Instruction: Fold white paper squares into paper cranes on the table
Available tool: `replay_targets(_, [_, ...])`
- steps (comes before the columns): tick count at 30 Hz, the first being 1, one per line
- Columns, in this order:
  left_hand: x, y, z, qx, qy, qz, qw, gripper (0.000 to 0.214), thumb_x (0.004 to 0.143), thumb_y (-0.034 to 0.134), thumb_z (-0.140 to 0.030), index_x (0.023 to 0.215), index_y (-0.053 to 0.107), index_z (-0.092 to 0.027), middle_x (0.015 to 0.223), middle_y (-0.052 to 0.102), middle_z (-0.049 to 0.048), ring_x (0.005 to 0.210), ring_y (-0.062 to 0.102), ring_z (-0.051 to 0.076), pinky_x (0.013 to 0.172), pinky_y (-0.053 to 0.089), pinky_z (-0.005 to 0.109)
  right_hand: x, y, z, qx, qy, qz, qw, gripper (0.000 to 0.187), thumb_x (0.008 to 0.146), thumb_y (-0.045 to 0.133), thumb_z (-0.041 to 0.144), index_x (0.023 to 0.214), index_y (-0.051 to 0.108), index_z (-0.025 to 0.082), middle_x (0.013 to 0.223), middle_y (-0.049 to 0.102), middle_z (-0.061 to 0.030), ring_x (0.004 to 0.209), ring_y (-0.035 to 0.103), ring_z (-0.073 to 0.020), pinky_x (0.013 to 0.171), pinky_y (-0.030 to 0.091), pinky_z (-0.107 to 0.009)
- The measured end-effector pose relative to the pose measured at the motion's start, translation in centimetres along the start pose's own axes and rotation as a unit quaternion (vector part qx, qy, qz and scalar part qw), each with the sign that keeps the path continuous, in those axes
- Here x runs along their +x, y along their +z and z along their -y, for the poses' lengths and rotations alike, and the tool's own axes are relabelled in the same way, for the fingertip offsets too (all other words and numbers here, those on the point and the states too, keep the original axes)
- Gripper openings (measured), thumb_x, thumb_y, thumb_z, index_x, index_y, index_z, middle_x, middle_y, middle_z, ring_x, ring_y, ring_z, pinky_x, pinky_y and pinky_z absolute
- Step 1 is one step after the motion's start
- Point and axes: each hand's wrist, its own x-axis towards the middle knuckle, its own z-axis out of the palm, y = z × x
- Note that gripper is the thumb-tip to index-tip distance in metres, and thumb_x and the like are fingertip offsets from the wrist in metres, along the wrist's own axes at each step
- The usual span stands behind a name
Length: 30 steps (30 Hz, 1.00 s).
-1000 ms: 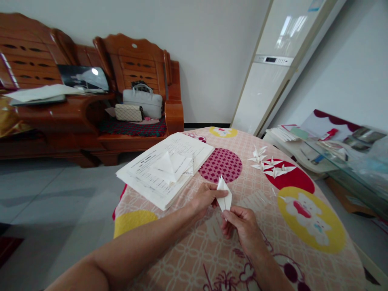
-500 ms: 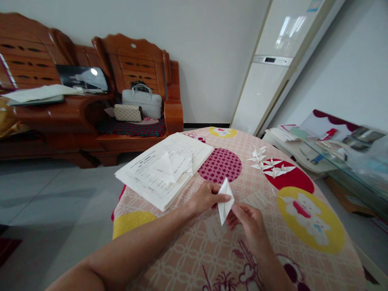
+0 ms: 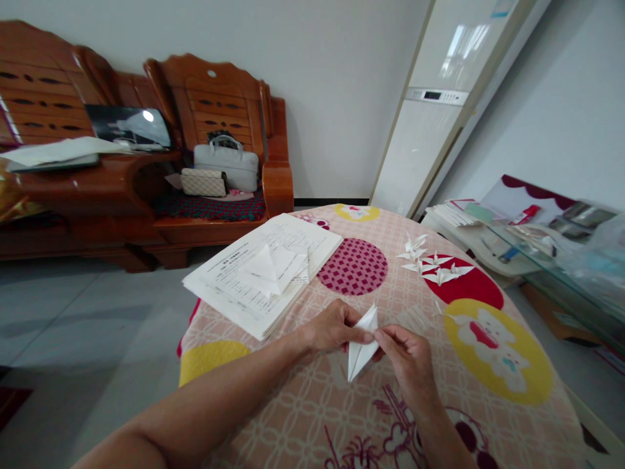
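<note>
A white folded paper diamond (image 3: 360, 352), an origami piece with a crease down its middle, is held over the table between both hands. My left hand (image 3: 336, 327) grips its left side, the thumb lying across the front. At its right corner my right hand (image 3: 406, 355) pinches the edge with thumb and fingers; the fingertips behind the paper are hidden. Several finished white paper cranes (image 3: 442, 273) stand together to the right, beyond my hands. On the left lies a stack of printed sheets (image 3: 239, 306) with a folded paper triangle (image 3: 268, 270) on top.
A patterned cloth (image 3: 303, 417) covers the round table. To the right is a glass-topped stand (image 3: 551, 267) with papers and a plastic bag. Behind are a wooden chair (image 3: 278, 182) holding bags and a tall white air conditioner (image 3: 415, 143).
The paper diamond has tilted and come slightly lower, its top leaning right. My right hand has moved in from just beside it and now pinches its right corner.
</note>
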Motion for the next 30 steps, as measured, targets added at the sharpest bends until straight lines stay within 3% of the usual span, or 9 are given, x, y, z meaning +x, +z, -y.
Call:
replay_targets(15, [-0.32, 0.85, -0.54, -0.057, -0.086, 0.024, 0.994, 0.033, 0.057, 0.083, -0.038, 0.071, 0.073, -0.009, 0.057, 0.062, 0.0002, 0.044, 0.048, 0.007, 0.041, 0.036, 0.018, -0.08, 0.21, -0.46, 0.005, -0.003, -0.01, 1.0, 0.025, 0.077, 0.069, 0.039, 0.067, 0.069, 0.016, 0.053, 0.058, 0.0011, 0.05, 0.049, -0.0125, 0.049, 0.037, -0.023])
replay_targets(24, [-0.05, 0.87, 0.16, -0.058, -0.099, 0.054, 0.992, 0.031, 0.056, 0.083, -0.036, 0.068, 0.073, -0.01, 0.054, 0.061, -0.0009, 0.042, 0.049, 0.007, 0.04, 0.036, 0.018, -0.22, 0.21, -0.45, 0.013, 0.005, -0.034, 0.999, 0.024, 0.077, 0.068, 0.038, 0.066, 0.068, 0.017, 0.053, 0.057, 0.0018, 0.05, 0.048, -0.0127, 0.05, 0.037, -0.024])
replay_targets(30, [-0.24, 0.77, -0.35, -0.042, -0.103, 0.067, 0.992, 0.03, 0.057, 0.082, -0.037, 0.066, 0.072, -0.01, 0.052, 0.06, -0.0011, 0.043, 0.048, 0.008, 0.041, 0.036, 0.018, -0.28, -0.02, 0.12, -0.029, -0.036, -0.024, 0.999, 0.025, 0.081, 0.063, 0.037, 0.066, 0.066, 0.017, 0.054, 0.055, 0.0016, 0.051, 0.048, -0.0128, 0.049, 0.037, -0.024])
